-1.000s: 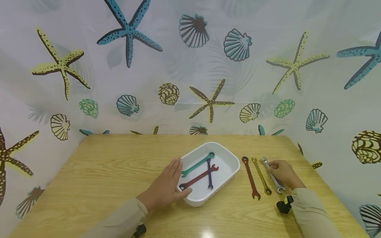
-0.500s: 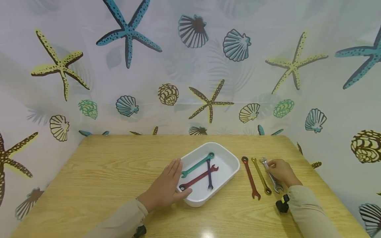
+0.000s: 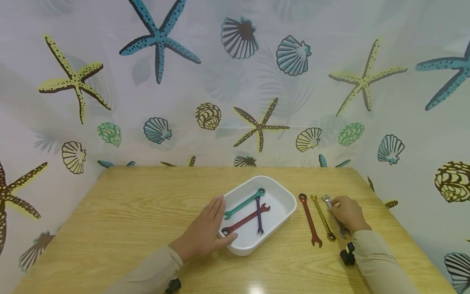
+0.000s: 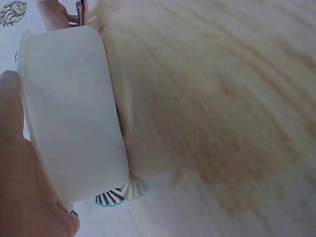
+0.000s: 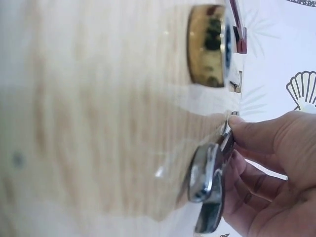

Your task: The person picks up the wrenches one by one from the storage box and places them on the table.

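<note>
White tub already holds three wrenches; three others remain outside, right: right hand pinches the silver wrench, left hand touches the tub, fingers straight.

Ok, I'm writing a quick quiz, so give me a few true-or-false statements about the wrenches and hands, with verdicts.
1. The white tray holds three wrenches. True.
2. The gold wrench lies in the tray. False: it lies on the table.
3. The right hand pinches the silver wrench. True.
4. The left hand holds a wrench. False: it touches the tray.
5. The purple wrench crosses the red wrench in the tray. True.
</note>
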Tool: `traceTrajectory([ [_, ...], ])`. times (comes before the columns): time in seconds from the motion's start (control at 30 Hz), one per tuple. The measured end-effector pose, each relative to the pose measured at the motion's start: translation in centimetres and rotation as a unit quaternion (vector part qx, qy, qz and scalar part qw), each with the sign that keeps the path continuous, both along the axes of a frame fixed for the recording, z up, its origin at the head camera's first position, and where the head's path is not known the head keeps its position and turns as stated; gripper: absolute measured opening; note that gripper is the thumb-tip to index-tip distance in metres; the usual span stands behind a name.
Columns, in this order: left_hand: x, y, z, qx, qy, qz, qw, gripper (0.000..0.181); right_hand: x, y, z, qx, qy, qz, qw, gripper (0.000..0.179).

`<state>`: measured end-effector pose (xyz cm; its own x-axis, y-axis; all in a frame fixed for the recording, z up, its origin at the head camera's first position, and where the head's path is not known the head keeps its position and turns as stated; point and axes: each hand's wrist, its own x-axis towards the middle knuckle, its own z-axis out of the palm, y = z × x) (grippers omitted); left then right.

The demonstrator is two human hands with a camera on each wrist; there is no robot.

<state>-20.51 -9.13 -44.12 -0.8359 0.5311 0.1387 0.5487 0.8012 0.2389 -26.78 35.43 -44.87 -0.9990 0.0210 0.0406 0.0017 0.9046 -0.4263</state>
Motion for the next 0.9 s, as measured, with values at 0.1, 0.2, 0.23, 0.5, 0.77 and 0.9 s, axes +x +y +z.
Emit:
traceTrajectory([
  [0.1,-0.02,0.04,-0.07,-0.004,0.002,0.001,1.0,0.099,0.03,-0.01,0.09,0.016,0.004,-0.004,0.9999,0.036],
  [0.2,0.03,0.06,0.04,-0.003,0.002,0.001,1.0,0.099,0.12,-0.11,0.26,0.033,0.011,-0.003,0.9994,0.035],
  [0.23,0.04,0.06,0.07,-0.003,0.002,0.002,1.0,0.1,0.14,-0.16,0.3,0.035,0.012,-0.002,0.9993,0.035],
  [0.5,0.16,0.07,0.22,-0.002,-0.004,0.006,1.0,0.099,0.31,-0.26,0.35,0.031,0.008,-0.006,0.9995,0.036],
  [0.77,0.16,0.0,0.2,0.003,0.0,0.008,1.0,0.098,0.35,-0.41,0.23,0.014,0.01,-0.01,0.9998,0.038],
  [0.9,0.25,0.01,0.31,0.002,-0.001,0.007,1.0,0.099,0.47,-0.36,0.14,0.012,0.007,-0.014,0.9998,0.037],
])
